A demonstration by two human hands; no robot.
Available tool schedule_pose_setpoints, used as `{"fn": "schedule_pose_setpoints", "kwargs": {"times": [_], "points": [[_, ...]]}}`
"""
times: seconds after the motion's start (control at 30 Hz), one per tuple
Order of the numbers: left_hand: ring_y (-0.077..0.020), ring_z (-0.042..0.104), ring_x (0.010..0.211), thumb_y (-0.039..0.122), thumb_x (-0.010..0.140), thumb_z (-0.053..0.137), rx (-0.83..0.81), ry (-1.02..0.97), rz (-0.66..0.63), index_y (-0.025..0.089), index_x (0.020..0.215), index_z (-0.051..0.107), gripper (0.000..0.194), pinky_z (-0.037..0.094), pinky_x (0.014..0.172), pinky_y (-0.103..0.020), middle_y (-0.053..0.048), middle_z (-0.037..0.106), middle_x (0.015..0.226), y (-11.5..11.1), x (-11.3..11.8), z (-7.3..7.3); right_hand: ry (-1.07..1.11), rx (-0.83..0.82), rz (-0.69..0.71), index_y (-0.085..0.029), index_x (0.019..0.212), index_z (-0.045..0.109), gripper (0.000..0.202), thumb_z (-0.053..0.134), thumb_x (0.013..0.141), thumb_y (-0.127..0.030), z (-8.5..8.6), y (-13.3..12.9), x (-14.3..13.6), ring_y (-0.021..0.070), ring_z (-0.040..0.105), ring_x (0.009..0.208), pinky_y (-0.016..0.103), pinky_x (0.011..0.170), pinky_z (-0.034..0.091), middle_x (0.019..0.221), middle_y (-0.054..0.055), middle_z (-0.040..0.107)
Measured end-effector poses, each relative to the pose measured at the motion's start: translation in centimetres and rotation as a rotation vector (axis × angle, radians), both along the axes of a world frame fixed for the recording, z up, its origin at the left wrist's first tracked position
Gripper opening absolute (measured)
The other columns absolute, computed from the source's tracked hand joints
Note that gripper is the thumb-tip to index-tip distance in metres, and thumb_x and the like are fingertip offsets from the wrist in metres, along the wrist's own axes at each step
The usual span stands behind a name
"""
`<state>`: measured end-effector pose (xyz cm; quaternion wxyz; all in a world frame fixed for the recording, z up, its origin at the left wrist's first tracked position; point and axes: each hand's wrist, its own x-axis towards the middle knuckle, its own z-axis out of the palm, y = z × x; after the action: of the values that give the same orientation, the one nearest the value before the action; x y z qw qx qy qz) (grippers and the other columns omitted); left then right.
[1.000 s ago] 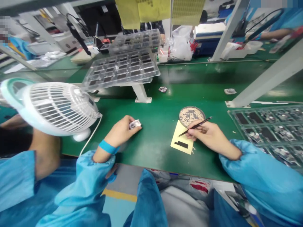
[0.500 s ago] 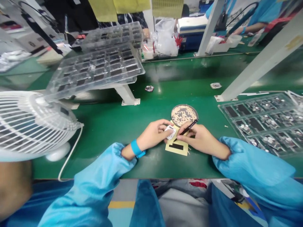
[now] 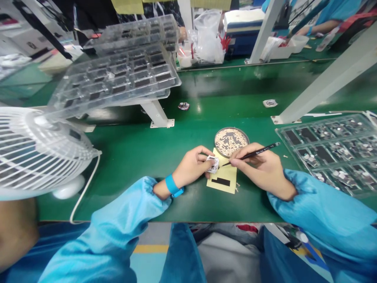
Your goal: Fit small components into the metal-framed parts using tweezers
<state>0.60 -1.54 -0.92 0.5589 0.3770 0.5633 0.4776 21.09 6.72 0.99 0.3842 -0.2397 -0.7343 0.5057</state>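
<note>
Two hands (image 3: 193,167) hold one white part (image 3: 212,164) and one black tool (image 3: 262,150).

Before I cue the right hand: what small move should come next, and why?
I would probably ease the thin black pointed tool slightly toward the small white squarish part: the right hand holds the tool with its tip seemingly just short of that part, which the left hand pinches near the yellow paper.

No text can be read; pale marks on the black pointed tool (image 3: 260,151) are illegible.
</note>
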Motion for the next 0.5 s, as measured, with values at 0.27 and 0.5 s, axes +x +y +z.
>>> {"fn": "schedule_pose_setpoints", "kwargs": {"times": [0.27, 0.5], "points": [[-0.0150, 0.066, 0.046, 0.033, 0.077, 0.079, 0.009, -0.002, 0.030, 0.017, 0.091, 0.056, 0.032, 0.051, 0.042, -0.022, -0.003, 0.073, 0.069, -0.08, -0.05, 0.01, -0.023, 0.275, 0.030, -0.025, 0.095, 0.069, 0.014, 0.075, 0.086, -0.016, -0.02, 0.14, 0.14, 0.0230, 0.072, 0.091, 0.041, 0.086, 0.061, 0.097, 0.003, 0.075], [-0.0152, 0.066, 0.045, 0.034, 0.077, 0.078, 0.019, 0.023, 0.030, 0.017, 0.090, 0.054, 0.032, 0.049, 0.041, -0.021, -0.003, 0.073, 0.069, -0.08, 0.05, -0.04, -0.030, 0.303, 0.037, -0.025, 0.097, 0.068, 0.016, 0.074, 0.087, -0.014, -0.14, 0.07, 0.05, 0.0219, 0.072, 0.093, 0.040, 0.088, 0.060, 0.099, 0.003, 0.075]]}}
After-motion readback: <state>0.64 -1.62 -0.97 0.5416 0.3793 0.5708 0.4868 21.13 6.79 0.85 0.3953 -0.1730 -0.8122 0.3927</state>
